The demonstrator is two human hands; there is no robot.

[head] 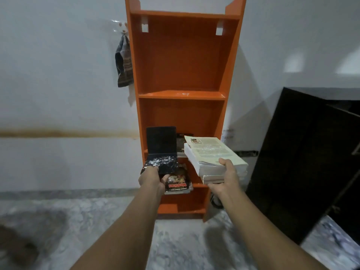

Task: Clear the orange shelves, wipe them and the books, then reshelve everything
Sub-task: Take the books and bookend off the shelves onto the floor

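Note:
A tall orange bookshelf stands against the white wall, its two upper shelves bare. My left hand grips a dark blue book with white dust on its cover, lying over a red-titled book. Behind it an open dark cover stands upright on the lower shelf. My right hand holds a stack of pale paperbacks in front of the same shelf, thumb on top.
A striped grey cloth hangs from a wall hook left of the shelf. A black cabinet stands at the right. The floor is grey marble. A brownish object lies at the bottom left.

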